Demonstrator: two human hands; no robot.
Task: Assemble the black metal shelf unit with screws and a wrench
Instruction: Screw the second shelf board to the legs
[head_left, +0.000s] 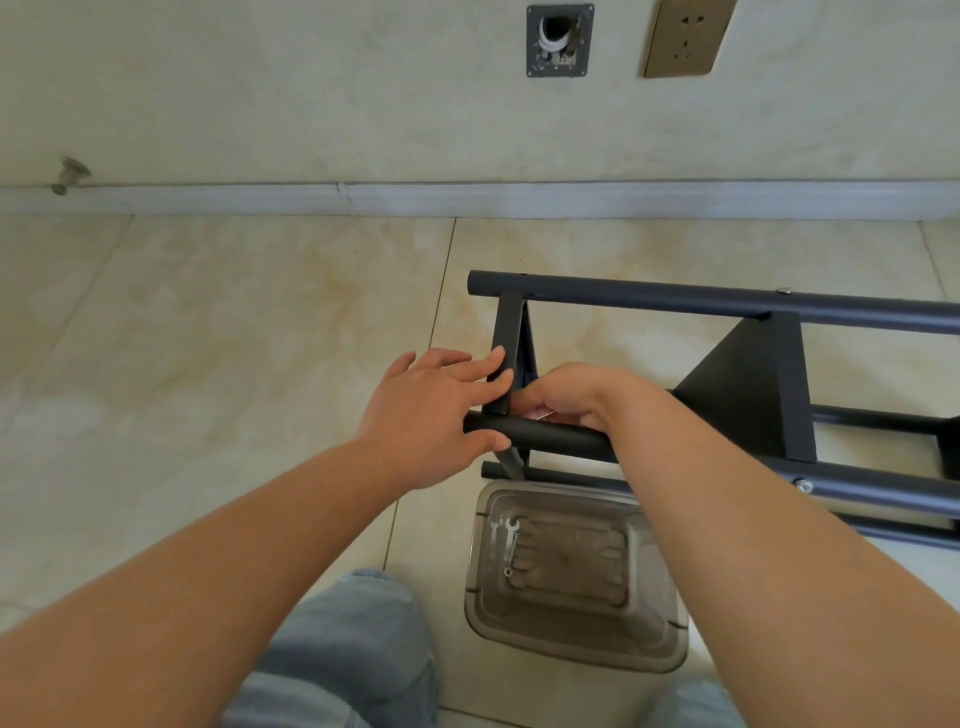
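Shelf unit (727, 374) lying on its side on the floor (208, 338): rigid, probably heavy steel, best held by its tubes. Left hand (431, 410) steadies tube (561, 436), fingers straight; right hand (566, 400) curled, grip contents unclear.

1. Glossy beige marble-look floor tiles (208, 338) w/ thin dark grout.
2. Far: cream marble-look wall (311, 93), pale grey baseboard (467, 200).
3. Far right on wall: brass-coloured socket plate (685, 36); open grey metal wall box (560, 40) w/ white cable.
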